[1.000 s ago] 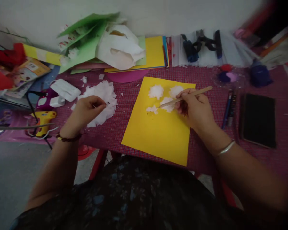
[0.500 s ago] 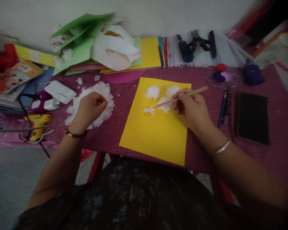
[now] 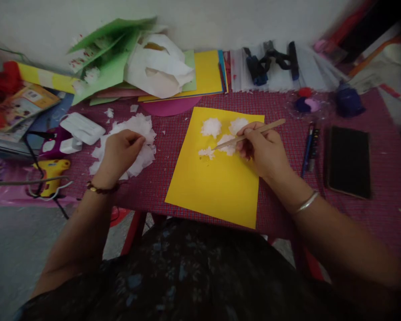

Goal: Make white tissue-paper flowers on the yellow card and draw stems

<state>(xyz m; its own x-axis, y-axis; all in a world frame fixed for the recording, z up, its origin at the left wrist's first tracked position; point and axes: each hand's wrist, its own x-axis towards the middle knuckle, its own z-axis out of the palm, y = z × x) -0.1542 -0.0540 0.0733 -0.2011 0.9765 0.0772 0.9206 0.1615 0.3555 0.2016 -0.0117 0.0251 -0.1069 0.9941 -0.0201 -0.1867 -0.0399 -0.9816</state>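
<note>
Wooden stick [image 3: 227, 142], pinched in right hand [image 3: 266, 150], half-closed

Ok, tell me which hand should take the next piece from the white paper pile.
Probably the left hand: it is at the loose pile of white paper pieces, while the right hand holds a thin, light-brown wooden stick over the rectangular yellow sheet.

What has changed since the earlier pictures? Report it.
The view swung slightly right. The left hand edged rightward over the white scraps, looking more curled; whether it holds anything, I cannot tell. The right hand kept gripping the stick; the yellow sheet stayed put.
</note>
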